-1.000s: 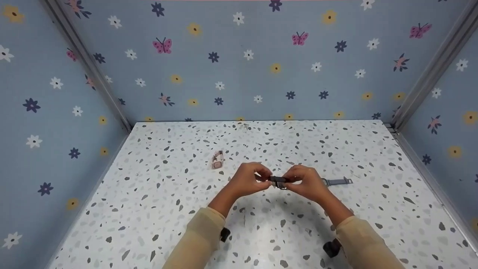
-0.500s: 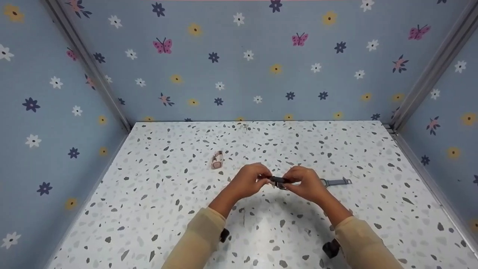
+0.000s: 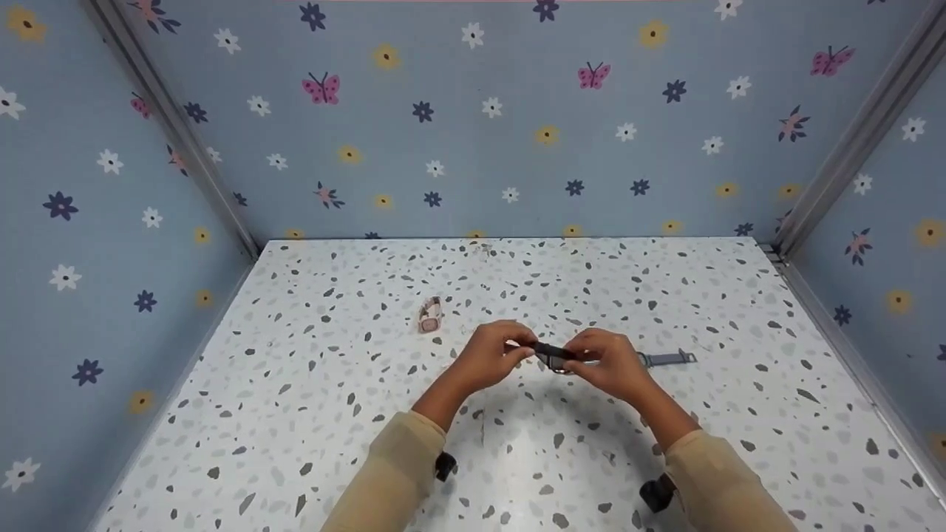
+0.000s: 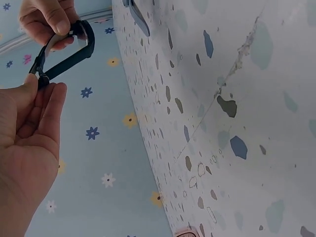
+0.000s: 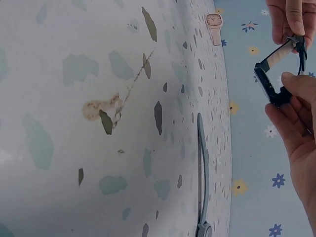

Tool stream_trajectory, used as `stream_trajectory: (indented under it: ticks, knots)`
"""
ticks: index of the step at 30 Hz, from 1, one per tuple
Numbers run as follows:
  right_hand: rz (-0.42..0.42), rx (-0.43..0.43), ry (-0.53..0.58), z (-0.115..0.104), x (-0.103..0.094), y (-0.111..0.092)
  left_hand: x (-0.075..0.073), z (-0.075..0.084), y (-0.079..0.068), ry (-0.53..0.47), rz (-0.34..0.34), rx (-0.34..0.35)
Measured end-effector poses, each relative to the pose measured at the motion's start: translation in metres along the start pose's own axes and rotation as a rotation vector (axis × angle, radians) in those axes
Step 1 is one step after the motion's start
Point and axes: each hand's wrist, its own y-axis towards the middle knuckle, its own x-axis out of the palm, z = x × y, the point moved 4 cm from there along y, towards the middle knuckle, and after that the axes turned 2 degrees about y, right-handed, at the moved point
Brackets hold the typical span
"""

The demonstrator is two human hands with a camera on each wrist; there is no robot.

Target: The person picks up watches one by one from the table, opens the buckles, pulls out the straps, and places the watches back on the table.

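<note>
A black watch [image 3: 553,350] is held up between both hands, above the speckled table, its strap forming a loop in the two wrist views. My left hand [image 3: 488,356] pinches one end of the strap between thumb and fingers. At the other end my right hand [image 3: 606,360] grips the watch, thumb against fingers. The right wrist view shows the dark angular part of the watch [image 5: 270,89] near the right thumb. Fingers hide parts of the strap, and its fastening is too small to make out.
Behind the left hand lies a pink watch [image 3: 429,315] on the table. A grey-blue watch [image 3: 669,359] is laid out beside the right hand, partly hidden by it. Blue flowered panels [image 3: 473,148] rise at the back and sides of the white speckled table [image 3: 332,436].
The black watch has tilted a little between the hands, its left end now slightly higher. Both hands stay in nearly the same place, and the other watches have not moved.
</note>
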Motion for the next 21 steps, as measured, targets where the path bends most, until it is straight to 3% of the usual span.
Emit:
stream_trajectory:
  ticks: [8,15,21]
  knots:
    - [0.002,-0.004,-0.069,-0.0004,0.0011,0.0029,0.0034,0.0011,0.0044,0.063,-0.042,-0.054]
    - [-0.046,-0.041,-0.114,-0.0032,0.0067,0.0056,0.0071,0.0007,0.0051,0.203,-0.054,-0.02]
    - [-0.036,-0.024,-0.129,-0.0031,0.0077,0.0066,0.0051,-0.0039,0.002,0.15,-0.006,-0.048]
